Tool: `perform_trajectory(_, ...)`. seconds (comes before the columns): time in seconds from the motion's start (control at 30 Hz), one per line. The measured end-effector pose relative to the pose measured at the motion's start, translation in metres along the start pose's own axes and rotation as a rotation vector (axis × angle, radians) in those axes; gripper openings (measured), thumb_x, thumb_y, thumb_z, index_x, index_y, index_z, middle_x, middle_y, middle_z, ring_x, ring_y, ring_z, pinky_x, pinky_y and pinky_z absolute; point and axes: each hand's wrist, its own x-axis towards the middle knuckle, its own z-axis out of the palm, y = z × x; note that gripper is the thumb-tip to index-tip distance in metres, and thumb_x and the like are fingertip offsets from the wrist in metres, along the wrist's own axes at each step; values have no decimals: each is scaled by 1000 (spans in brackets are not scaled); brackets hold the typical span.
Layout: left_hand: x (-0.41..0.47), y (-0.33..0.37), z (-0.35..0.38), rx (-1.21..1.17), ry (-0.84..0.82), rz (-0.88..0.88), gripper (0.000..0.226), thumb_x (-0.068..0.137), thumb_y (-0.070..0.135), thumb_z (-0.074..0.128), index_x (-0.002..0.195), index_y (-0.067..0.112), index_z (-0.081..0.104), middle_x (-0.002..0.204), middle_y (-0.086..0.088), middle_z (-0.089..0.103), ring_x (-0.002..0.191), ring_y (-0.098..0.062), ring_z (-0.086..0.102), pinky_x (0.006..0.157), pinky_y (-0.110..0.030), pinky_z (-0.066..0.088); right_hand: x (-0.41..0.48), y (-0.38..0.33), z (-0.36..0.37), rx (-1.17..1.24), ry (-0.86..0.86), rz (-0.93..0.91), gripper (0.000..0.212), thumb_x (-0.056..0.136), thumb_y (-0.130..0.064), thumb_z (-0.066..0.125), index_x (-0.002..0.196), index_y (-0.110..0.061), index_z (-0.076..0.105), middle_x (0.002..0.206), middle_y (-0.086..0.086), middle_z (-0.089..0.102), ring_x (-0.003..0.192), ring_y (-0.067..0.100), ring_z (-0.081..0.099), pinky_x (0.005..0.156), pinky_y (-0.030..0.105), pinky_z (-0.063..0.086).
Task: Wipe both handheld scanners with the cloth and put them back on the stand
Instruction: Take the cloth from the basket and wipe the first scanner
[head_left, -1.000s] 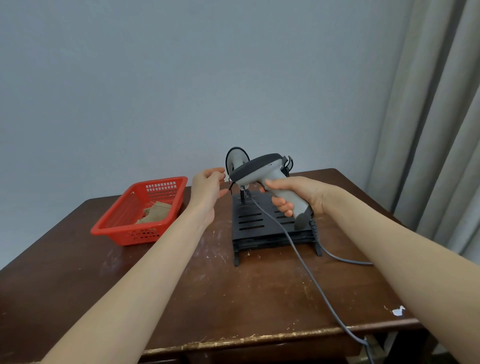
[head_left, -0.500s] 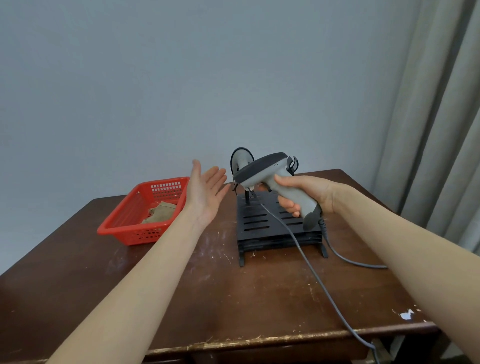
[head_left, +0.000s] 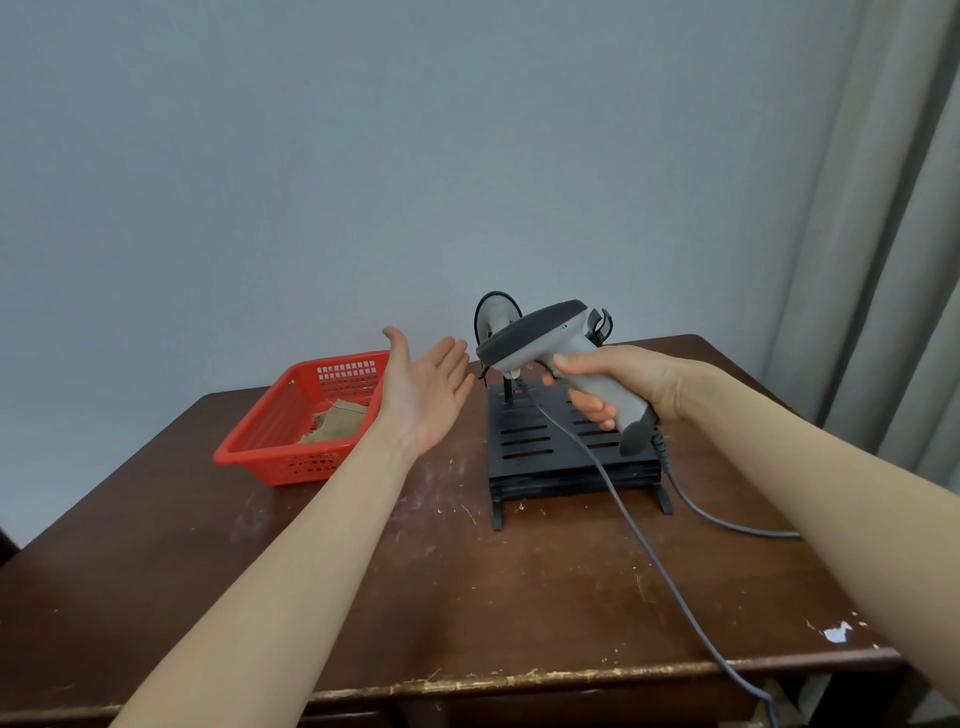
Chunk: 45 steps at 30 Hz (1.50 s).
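Note:
My right hand (head_left: 618, 384) grips the handle of a grey handheld scanner (head_left: 540, 332) with a dark top, held above the black slotted stand (head_left: 550, 447). Its grey cable (head_left: 649, 551) runs down over the stand and off the table's front edge. Behind it, a second scanner (head_left: 493, 317) sits on the stand's post, mostly hidden. My left hand (head_left: 423, 384) is open, palm up, just left of the held scanner's head and apart from it. A tan cloth (head_left: 337, 421) lies in the red basket (head_left: 260, 447) at the left.
The stand and basket sit on a scuffed dark wooden table (head_left: 363, 571) against a pale wall. A second grey cable (head_left: 727, 525) trails right from the stand. Curtains (head_left: 893, 260) hang at the right. A white chip (head_left: 836, 634) marks the table's front right corner.
My left hand has opened from a loose curl near the scanner's head and turned palm up, moving slightly left. My right hand keeps the scanner raised over the stand.

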Motion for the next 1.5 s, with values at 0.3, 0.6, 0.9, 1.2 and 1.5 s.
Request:
perform_trajectory(0.3, 1, 1, 0, 42, -17, 5, 96, 86, 76, 17, 151, 5, 17, 158, -10, 20, 147, -22, 17, 120, -38, 16, 2, 4, -1, -9, 3, -3, 34, 77, -45, 61, 93, -14, 58, 49, 0, 43, 40, 12, 37, 42, 21, 38)
perform_trajectory(0.6, 0, 0, -2, 67, -16, -1, 94, 86, 75, 18, 151, 7, 19, 158, -9, 21, 146, -22, 18, 120, -39, 15, 1, 5, 0, -16, 9, -8, 57, 78, -51, 62, 114, -7, 57, 50, -1, 44, 42, 11, 38, 43, 20, 38)
perform_trajectory(0.9, 1, 0, -1, 60, -24, 5, 90, 87, 74, 21, 150, 9, 23, 157, -11, 26, 144, -24, 27, 119, -40, 20, 4, 4, 3, -76, -8, -6, 62, 78, -53, 58, 119, -6, 53, 50, -1, 45, 41, 11, 38, 44, 22, 37)
perform_trajectory(1.2, 0, 1, -1, 65, -26, 10, 91, 88, 73, 20, 151, 8, 21, 158, -11, 22, 145, -23, 22, 120, -40, 17, 0, 1, 3, -57, -5, -5, 39, 78, -48, 59, 98, -13, 57, 50, -1, 45, 41, 10, 39, 44, 20, 40)
perform_trajectory(1.5, -1, 4, -2, 49, -19, 7, 91, 87, 74, 20, 150, 8, 21, 158, -10, 23, 146, -22, 21, 120, -39, 18, 2, 1, 2, -78, 16, -10, 40, 79, -51, 62, 97, -15, 59, 51, -1, 45, 43, 12, 39, 47, 24, 39)
